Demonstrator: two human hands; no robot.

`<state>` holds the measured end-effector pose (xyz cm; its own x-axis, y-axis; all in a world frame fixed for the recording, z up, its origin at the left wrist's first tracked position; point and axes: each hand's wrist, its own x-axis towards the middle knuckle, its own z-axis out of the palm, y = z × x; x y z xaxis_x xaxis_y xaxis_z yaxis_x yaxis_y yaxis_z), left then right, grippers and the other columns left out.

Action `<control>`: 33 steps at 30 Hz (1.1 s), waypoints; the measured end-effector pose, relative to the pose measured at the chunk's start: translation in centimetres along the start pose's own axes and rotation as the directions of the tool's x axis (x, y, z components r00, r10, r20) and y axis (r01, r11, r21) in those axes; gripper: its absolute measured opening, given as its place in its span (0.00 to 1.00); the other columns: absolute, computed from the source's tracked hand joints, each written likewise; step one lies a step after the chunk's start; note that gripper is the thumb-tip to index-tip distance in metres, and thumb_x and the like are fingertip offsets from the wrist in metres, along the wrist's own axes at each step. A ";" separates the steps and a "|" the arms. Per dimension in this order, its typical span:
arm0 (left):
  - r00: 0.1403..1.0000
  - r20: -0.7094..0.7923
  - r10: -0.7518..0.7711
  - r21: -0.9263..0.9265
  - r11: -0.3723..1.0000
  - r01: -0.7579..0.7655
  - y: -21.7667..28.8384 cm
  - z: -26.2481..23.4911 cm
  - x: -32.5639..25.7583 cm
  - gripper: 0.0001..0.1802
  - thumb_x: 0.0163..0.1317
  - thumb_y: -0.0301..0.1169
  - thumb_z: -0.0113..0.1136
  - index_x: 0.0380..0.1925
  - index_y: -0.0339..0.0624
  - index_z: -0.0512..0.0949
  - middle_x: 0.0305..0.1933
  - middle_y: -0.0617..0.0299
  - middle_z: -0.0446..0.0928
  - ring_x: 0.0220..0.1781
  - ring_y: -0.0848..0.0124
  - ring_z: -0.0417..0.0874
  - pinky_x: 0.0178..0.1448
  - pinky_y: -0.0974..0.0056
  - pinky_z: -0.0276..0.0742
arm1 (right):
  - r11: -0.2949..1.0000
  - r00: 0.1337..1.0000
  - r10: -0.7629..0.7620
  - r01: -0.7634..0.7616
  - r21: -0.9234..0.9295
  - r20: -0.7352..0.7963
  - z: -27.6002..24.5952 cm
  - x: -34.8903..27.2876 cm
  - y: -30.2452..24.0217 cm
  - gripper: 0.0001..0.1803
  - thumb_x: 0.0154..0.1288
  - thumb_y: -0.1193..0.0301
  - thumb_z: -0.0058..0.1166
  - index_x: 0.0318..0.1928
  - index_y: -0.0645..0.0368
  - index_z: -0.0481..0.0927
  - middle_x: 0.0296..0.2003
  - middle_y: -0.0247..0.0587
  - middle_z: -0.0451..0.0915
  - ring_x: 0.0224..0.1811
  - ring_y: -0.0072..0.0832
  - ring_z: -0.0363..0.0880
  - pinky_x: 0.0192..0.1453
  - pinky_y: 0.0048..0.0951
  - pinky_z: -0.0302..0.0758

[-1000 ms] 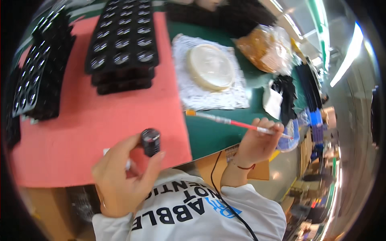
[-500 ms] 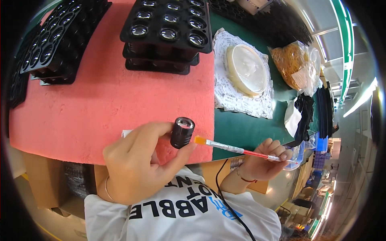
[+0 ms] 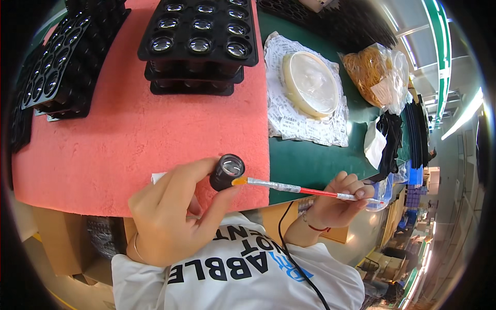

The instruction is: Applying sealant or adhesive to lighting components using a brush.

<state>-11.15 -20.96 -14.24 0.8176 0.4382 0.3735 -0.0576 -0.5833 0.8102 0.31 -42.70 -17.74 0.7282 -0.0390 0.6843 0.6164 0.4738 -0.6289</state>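
Between the thumb and fingers of my left hand is a short black cylinder with a clear lens in its top. It is held just above the near edge of a pink foam mat, its lens end tilted up and to the right. My right hand pinches the end of a paintbrush with a red handle and a silvery wrapped middle. The brush's orange bristles are at the cylinder's right side, near my left thumb; whether they touch it I cannot tell.
Stacked black trays holding lensed pieces stand at the back of the mat, with more black trays at the left. To the right, a round cream-rimmed dish sits on printed paper. Beyond lies a plastic bag of yellowish bands.
The cylinder has tilted so that more of its lens shows. The brush has moved left with my right hand, its bristles now closer to the cylinder. The whole view has shifted slightly.
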 end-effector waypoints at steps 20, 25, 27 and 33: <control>0.975 0.218 -0.043 -0.179 0.980 0.084 0.1 -2.3 0.2 0.17 0.44 0.24 0.65 0.37 0.33 0.75 0.29 0.57 0.79 0.16 0.76 0.74 0.19 0.74 0.67 | 0.999 1.000 -0.027 0.027 0.036 0.004 0.2 0.0 0.3 0.12 0.65 0.64 0.41 0.28 0.56 0.62 0.15 0.29 0.59 0.19 0.19 0.52 0.26 0.23 0.50; 0.981 0.194 -0.027 -0.227 0.971 0.071 -0.6 -1.3 -0.1 0.18 0.45 0.27 0.64 0.37 0.32 0.75 0.23 0.58 0.76 0.11 0.79 0.63 0.16 0.74 0.57 | 0.999 0.999 -0.049 0.049 0.008 -0.006 -0.8 0.0 -0.4 0.08 0.65 0.67 0.42 0.29 0.56 0.64 0.22 0.29 0.63 0.24 0.20 0.53 0.31 0.24 0.51; 0.986 0.083 -0.143 -0.333 0.929 0.163 -0.7 -0.6 -1.1 0.19 0.44 0.29 0.63 0.37 0.31 0.74 0.22 0.61 0.73 0.17 0.78 0.64 0.21 0.74 0.58 | 0.999 1.000 -0.008 0.009 0.036 -0.028 -0.7 0.0 -0.5 0.08 0.65 0.66 0.42 0.29 0.53 0.65 0.19 0.29 0.64 0.22 0.20 0.56 0.29 0.25 0.53; 0.956 -0.172 -0.237 -0.449 0.883 0.138 0.9 1.3 -1.4 0.22 0.47 0.26 0.62 0.40 0.21 0.71 0.34 0.46 0.76 0.35 0.64 0.77 0.41 0.66 0.74 | 0.987 0.998 0.038 -0.031 0.157 -0.042 -0.3 0.3 0.8 0.08 0.65 0.66 0.42 0.30 0.57 0.67 0.19 0.35 0.67 0.21 0.23 0.62 0.25 0.24 0.59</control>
<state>-11.63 -22.99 -14.63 0.6967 0.6751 0.2425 -0.1952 -0.1469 0.9697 1.17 -42.57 -18.15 0.7631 -0.0581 0.6437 0.5389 0.6068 -0.5842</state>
